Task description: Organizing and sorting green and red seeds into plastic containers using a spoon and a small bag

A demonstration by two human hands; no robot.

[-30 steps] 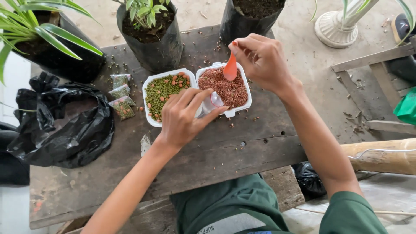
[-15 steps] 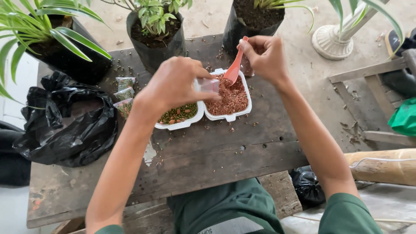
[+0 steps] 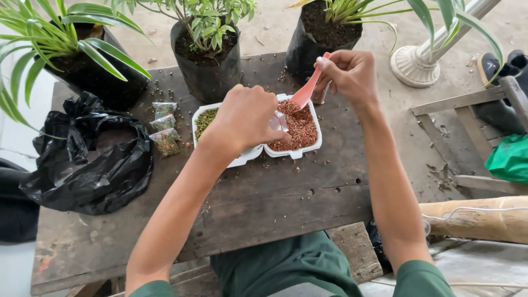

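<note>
I count three filled packets (image 3: pixel 164 127) done beside the tray (image 3: pixel 242 159); right hand (image 3: pixel 352 74) pinches the pink spoon (image 3: pixel 306 92) in the red granules (image 3: pixel 297 129), left hand (image 3: pixel 245 118) grips a small clear bag (image 3: pixel 278 121) over the tray. Bag fill level hidden by left hand; green granules (image 3: pixel 204 120) mostly covered too.

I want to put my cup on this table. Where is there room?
Bare wood lies on the table in front of the white tray, down to the near edge, and right of the black bag. The far side is crowded: three potted plants, small packets, the tray, the left hand, and the right hand holding a pink spoon.
</note>
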